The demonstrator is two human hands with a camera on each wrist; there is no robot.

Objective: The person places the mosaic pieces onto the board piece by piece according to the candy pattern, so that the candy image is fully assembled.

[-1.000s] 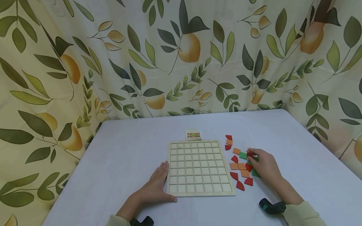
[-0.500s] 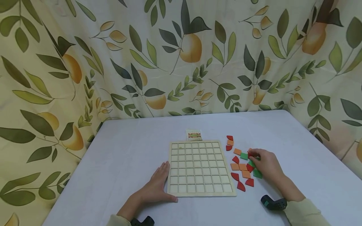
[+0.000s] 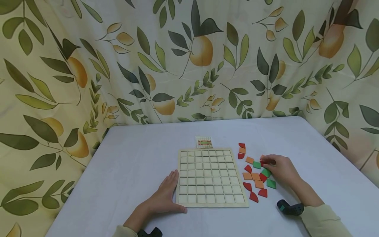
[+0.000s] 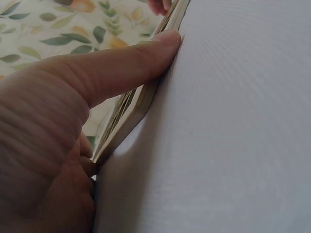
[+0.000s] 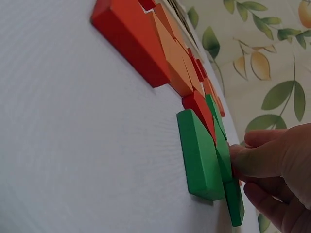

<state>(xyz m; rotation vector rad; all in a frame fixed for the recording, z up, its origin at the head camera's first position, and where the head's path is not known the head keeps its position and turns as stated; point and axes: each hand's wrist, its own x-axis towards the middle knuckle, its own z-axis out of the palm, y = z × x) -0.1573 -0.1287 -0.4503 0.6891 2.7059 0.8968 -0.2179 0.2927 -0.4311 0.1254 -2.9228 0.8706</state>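
A pale wooden grid board (image 3: 213, 205) lies flat on the table. At its front left corner my left hand (image 3: 163, 194) rests, fingers along the left edge and thumb (image 4: 141, 60) against the front edge. To the right of the board my right hand (image 3: 279, 168) pinches a red block (image 3: 262, 163) between thumb and fingertips; the fingers hide most of it. Just below that hand lie green blocks (image 3: 270, 184), one large and near in the right wrist view (image 5: 197, 155). Red quarter-round blocks (image 3: 253, 197) and orange blocks (image 3: 259, 184) are scattered beside them.
Behind the board lies a small card (image 3: 204, 142) with a grid and a coloured pattern. A short column of red and orange blocks (image 3: 242, 150) sits near the board's far right corner. A leaf-and-fruit patterned curtain (image 3: 177, 65) hangs behind the white table (image 3: 142, 144).
My right hand has shifted slightly up and away from the green blocks, showing more of them, with the red block at its fingertips. My left hand stays at the board.
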